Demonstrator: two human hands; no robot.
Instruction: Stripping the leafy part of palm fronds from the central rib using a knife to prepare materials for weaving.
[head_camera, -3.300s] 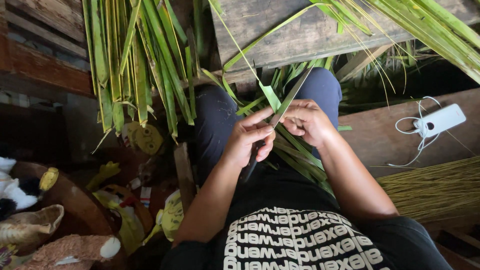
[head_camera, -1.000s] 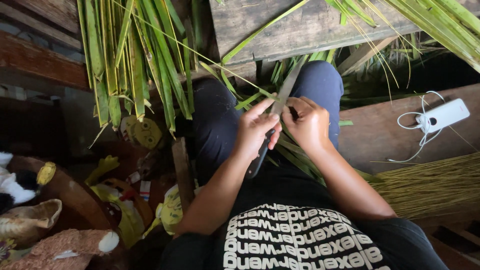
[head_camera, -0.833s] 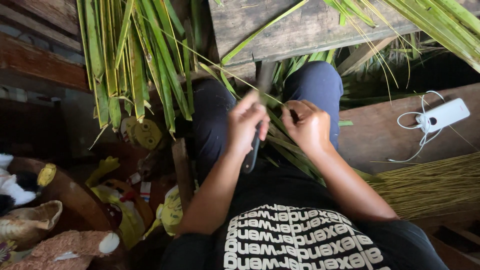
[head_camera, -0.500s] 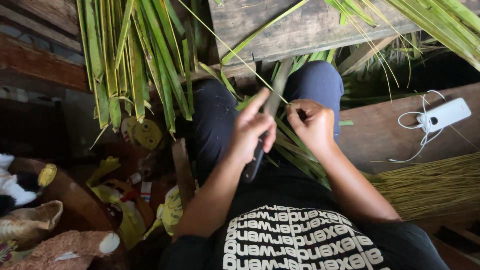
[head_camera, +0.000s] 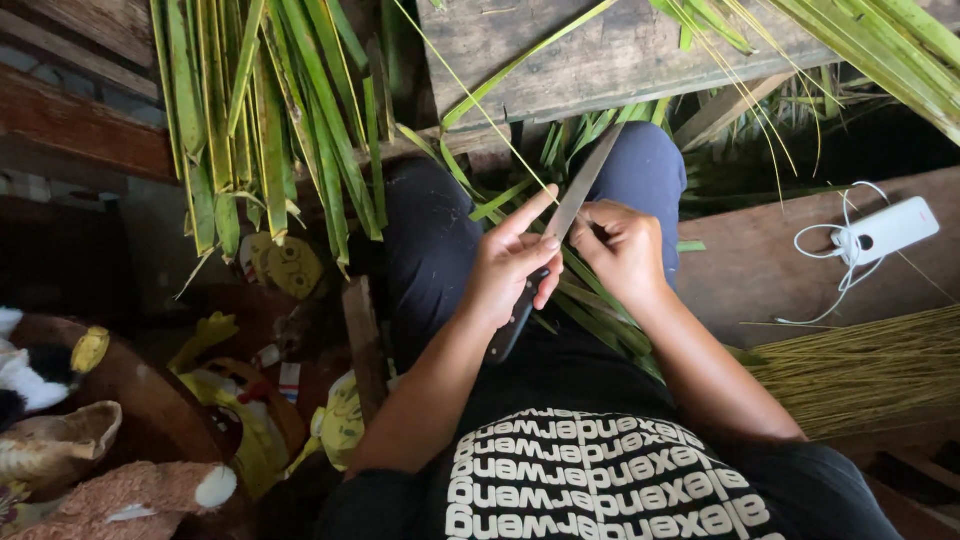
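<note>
Left hand (head_camera: 510, 270) closed round knife (head_camera: 548, 245), blade angled up and away, forefinger stretched along it for control. Right hand (head_camera: 622, 250) pinching thin leaf rib (head_camera: 470, 90) against the edge, over the lap, so stripped leaves (head_camera: 590, 300) drop there. Bundled ribs (head_camera: 860, 370) lying to the right.

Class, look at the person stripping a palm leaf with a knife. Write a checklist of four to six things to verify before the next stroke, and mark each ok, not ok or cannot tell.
1. Left hand grips the dark-handled long steel knife: ok.
2. Right hand pinches the thin pale green leaf rib: ok.
3. Blade points away from the body: ok.
4. Left forefinger clear of the edge: cannot tell.
5. White power bank with its cable lies clear of the blade: ok.
</note>
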